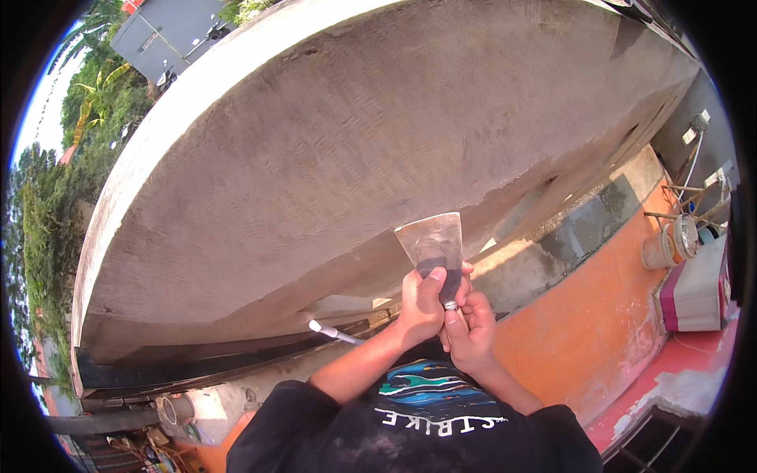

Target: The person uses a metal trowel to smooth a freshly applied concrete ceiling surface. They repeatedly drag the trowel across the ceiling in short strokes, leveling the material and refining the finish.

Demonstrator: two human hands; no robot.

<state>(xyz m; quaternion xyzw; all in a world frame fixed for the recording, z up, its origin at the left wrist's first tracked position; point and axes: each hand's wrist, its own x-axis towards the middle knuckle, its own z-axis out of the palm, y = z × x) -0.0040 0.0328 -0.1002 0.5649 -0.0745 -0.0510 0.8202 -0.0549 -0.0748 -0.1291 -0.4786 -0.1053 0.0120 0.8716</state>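
In front of my chest I hold a wide scraper (435, 236) with both hands, its flat metal blade pointing up toward the wall. My left hand (423, 306) is closed around the lower part of the blade, thumb resting on its face. My right hand (471, 329) is closed around the handle just below the metal collar, its fingers curled; most of the handle is hidden. Dark patches show on the lower blade. Behind the blade stretches a grey cement-plastered wall (331, 158), and the blade appears apart from it.
A white-tipped rod (335, 333) juts out beside my left forearm. Orange flooring (576, 339) runs along the right. Buckets (658, 250) and a white-and-magenta box (695, 292) stand there. Another bucket (175, 408) is at lower left. Trees (47, 205) rise beyond the wall's pale edge.
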